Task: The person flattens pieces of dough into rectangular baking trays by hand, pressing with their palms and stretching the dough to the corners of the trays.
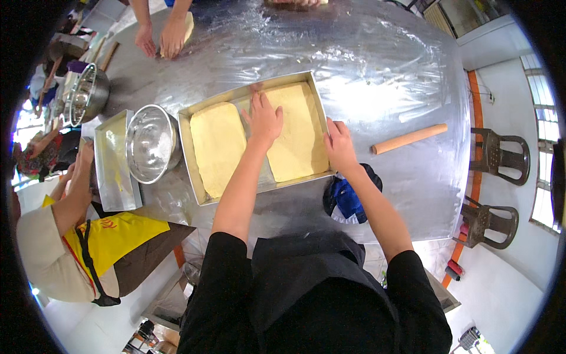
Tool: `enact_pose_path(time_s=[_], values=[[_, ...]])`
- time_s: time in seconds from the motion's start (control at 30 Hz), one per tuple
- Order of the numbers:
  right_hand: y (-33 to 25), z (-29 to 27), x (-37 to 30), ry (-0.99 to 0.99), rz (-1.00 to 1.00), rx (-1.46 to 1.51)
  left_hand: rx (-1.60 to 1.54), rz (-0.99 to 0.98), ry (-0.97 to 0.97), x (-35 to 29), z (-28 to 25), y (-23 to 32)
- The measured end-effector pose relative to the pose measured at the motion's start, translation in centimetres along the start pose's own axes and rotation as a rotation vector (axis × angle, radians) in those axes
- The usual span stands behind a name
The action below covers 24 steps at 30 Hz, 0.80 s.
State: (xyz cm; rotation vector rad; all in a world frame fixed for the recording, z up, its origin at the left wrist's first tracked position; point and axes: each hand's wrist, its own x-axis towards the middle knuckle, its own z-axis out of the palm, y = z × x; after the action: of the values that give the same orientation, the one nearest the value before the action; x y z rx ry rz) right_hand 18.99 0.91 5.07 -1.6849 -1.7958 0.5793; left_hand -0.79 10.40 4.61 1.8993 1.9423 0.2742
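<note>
Looking soft, tearable, dough sheet point(296, 135) by loosely spread left hand point(266, 123); right hand point(341, 144) pinching pan wall point(319, 99). I'd scoop sheet flat-palmed.

A baking kitchen; a broad silver metal table point(413, 194) bears flat pale-yellow dough sheets point(218, 144); left, a round steel bowl point(148, 147); right, a wooden rolling pin point(410, 139).

My left forearm point(239, 189) reaches ahead, and my left hand point(267, 122) is palm down, fingers point(257, 105) parted. My right forearm point(377, 200) slants inward to my right hand point(341, 147), nearer my body, its fingers bent.
</note>
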Motion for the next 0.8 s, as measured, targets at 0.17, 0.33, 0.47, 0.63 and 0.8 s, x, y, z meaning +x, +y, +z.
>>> enact_pose_path(time_s=[0.17, 0.33, 0.47, 0.63, 0.8], values=[[-0.7, 0.4, 0.1, 0.003, -0.016, -0.004, 0.072, -0.070, -0.011, -0.2, 0.1, -0.4], [-0.9, 0.4, 0.3, -0.020, -0.009, 0.013, 0.077, -0.149, 0.024, -1.1, 0.3, 1.3], [-0.4, 0.7, 0.3, 0.022, -0.022, 0.000, 0.045, -0.125, 0.014, -2.3, 0.6, 1.3], [-0.3, 0.8, 0.1, 0.027, -0.067, -0.053, 0.071, -0.091, 0.028, -2.5, 0.6, -0.1], [0.0, 0.4, 0.3, 0.008, -0.059, -0.031, 0.051, -0.082, -0.005, -2.4, -0.5, 0.3]])
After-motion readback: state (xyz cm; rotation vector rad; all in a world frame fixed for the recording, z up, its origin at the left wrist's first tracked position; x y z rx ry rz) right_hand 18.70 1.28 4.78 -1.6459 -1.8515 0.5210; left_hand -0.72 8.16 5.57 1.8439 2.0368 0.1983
